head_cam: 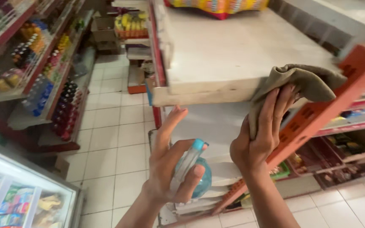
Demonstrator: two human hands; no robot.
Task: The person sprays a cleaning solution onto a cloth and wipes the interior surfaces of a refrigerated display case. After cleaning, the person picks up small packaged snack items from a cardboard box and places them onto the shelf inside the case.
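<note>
You face a pale, bare shelf board [233, 50], stripped of goods, so its whole top lies open to a cloth; its orange upright [317, 114] slants across your view at the right. Across the tiled aisle the left-hand racks [43, 76] hold rows of bottles, dark with red caps low down, yellow and orange higher up; a glass-topped freezer [26, 190] at lower left shows bright wrappers. Your right hand [258, 139] clamps a khaki cloth [305, 82] against the board's front edge, fingers spread flat to press it. Your left hand [170, 169] wraps a teal spray bottle [195, 173], nozzle up, forefinger lifted clear and thumb laid along its neck.
</note>
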